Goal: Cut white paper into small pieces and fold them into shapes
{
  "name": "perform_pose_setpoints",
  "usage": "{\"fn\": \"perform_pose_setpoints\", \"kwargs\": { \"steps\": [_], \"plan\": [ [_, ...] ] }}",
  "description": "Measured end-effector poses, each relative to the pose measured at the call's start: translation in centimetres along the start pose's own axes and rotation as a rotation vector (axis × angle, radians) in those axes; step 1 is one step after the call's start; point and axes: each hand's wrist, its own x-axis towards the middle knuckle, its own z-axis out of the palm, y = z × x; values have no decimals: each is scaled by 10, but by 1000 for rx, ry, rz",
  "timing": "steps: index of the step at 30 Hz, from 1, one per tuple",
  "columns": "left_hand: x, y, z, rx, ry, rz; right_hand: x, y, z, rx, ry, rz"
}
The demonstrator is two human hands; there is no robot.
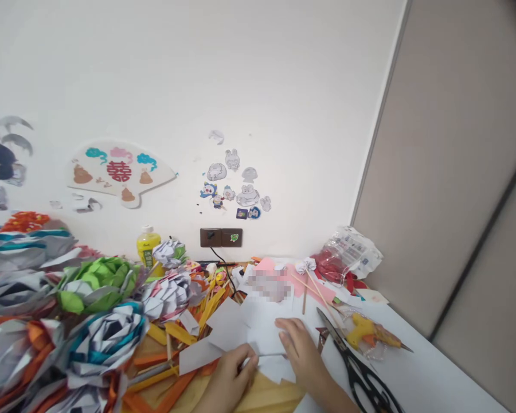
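A sheet of white paper (264,330) lies in front of me, between my hands. My left hand (233,373) is at the near left edge of the sheet, its fingers curled and the thumb pressed against the index finger on the paper. My right hand (300,351) rests on the right side of the sheet with its fingers stretched out. White paper pieces (198,354) spread to the left of the sheet. Black-handled scissors (348,358) lie just right of my right hand, blades pointing away from me.
Folded paper flowers (107,338) crowd the left side, with a yellow bottle (148,246) behind. Orange and yellow paper strips (212,307) lie among them. A yellow glue gun (372,332) is beyond the scissors. Thin sticks (305,298) and a plastic bag (355,252) sit near the wall.
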Motion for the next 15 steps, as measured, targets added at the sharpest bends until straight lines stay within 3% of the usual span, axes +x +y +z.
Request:
{"fn": "perform_pose_setpoints", "kwargs": {
  "steps": [3, 7, 11, 15],
  "plan": [
    [0, 1, 0, 49, 33, 2, -3, -6, 5, 30, -51, -77],
    [1, 6, -2, 23, 92, -51, -7, -12, 13, -91, -116, -169],
    [-3, 16, -7, -187, 76, -142, -9, -13, 18, -104, -67, -106],
    [-7, 20, -10, -312, 76, -118, -10, -12, 19, -41, -97, -111]
  ]
}}
